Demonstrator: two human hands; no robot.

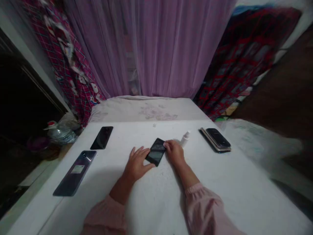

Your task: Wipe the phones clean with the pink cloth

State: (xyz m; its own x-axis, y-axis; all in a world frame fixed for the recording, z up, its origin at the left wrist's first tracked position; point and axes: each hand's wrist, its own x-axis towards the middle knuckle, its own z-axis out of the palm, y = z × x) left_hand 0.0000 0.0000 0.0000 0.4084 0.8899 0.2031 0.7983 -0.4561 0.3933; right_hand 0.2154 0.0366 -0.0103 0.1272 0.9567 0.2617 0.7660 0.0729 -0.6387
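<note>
Your left hand [135,164] lay open, fingers spread against the glossy black smartphone [156,152], while your right hand [174,152] curled over its edge, the slab flat on the white tabletop [156,209].

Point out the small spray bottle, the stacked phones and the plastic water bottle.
small spray bottle [185,138]: head view, on its white top.
stacked phones [217,138]: head view, on the upper phone.
plastic water bottle [62,134]: head view, on its clear body.
</note>
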